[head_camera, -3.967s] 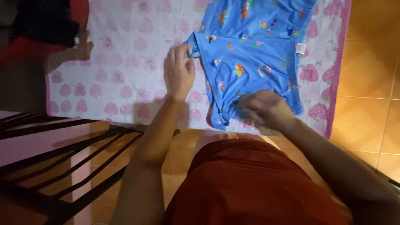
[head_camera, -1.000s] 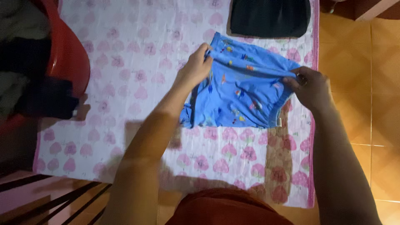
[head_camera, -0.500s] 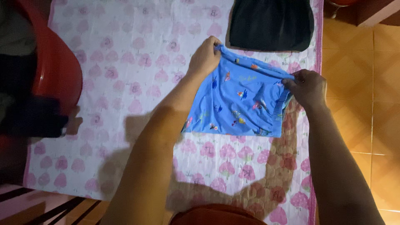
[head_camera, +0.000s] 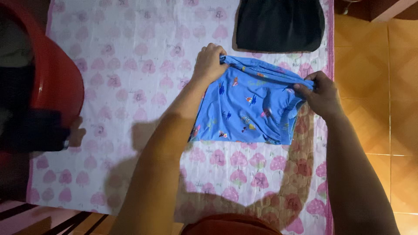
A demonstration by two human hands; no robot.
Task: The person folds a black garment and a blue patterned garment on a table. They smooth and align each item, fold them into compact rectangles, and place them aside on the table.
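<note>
We note blue printed shorts point(head_camera: 250, 111): soft, light, limp. Left hand point(head_camera: 209, 63), right hand point(head_camera: 320, 93) pinch top corners; sound hold.

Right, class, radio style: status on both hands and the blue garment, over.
Left hand and right hand each pinch a far corner of the blue printed shorts. Shorts part-lifted off pink patterned mat. Folded black garment lies just beyond, apart.
</note>
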